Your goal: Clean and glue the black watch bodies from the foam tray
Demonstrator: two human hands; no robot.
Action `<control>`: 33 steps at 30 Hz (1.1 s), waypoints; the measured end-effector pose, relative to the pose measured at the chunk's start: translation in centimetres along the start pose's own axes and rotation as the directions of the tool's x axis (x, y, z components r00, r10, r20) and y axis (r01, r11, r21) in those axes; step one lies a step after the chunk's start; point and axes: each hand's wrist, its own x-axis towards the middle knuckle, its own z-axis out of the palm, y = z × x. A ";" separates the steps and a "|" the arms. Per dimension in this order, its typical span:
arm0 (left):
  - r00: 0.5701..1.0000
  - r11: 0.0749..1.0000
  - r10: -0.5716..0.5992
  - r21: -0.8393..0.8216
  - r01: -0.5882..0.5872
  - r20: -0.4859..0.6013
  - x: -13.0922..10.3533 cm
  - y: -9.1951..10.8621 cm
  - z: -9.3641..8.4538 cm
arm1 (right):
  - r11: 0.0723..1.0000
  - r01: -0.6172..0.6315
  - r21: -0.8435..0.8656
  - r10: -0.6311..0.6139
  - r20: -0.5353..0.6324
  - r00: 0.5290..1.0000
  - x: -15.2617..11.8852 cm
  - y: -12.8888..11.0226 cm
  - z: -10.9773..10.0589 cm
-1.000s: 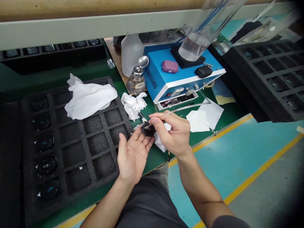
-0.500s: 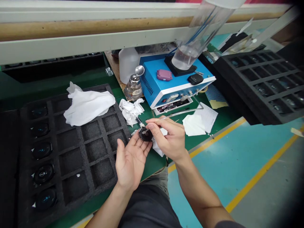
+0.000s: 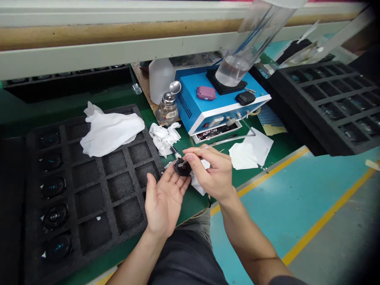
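black disc (image 3: 184,168), thin tube (image 3: 231,138) in hands (image 3: 166,201)

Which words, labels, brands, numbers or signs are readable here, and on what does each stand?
"酒精" on the glass bottle.
Lettering beside the blue box: blurred.
Paper: print too small to read.
Held disc: marks too small to read.
Discs in the tray: marks blurred.

A small, round, glossy black disc with pale ring-like marks at its middle (image 3: 184,169) lies face up, slightly tilted, on the outstretched fingers of the left hand (image 3: 166,198), near the centre of the frame. A thin, clear, shiny tube (image 3: 228,139) bends leftward from right of centre into the right hand's (image 3: 212,170) pinch, a slender pale tip at the disc's face.
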 end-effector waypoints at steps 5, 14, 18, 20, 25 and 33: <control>1.000 1.000 0.000 -0.012 0.000 -0.013 0.0 0.0 0.1 | 1.000 -0.007 -0.012 0.007 0.001 1.000 -0.1 0.0 0.0; 1.000 1.000 0.000 -0.001 0.000 0.007 0.0 0.0 0.0 | 1.000 0.001 -0.009 -0.001 0.002 1.000 0.0 -0.1 0.0; 1.000 1.000 0.000 0.001 0.000 0.009 0.0 0.0 0.0 | 1.000 -0.003 -0.004 0.003 0.003 1.000 -0.1 0.0 0.0; 1.000 1.000 0.000 0.003 0.000 0.006 -0.1 0.0 0.0 | 1.000 -0.003 -0.002 0.003 0.005 1.000 0.0 0.0 0.0; 1.000 1.000 0.001 0.004 -0.001 0.007 -0.1 0.0 -0.1 | 1.000 0.002 -0.002 -0.002 0.007 1.000 0.0 0.0 -0.1; 1.000 1.000 0.004 0.012 -0.005 0.013 0.0 0.0 -0.2 | 1.000 -0.001 0.006 0.001 0.004 1.000 -0.1 0.1 -0.1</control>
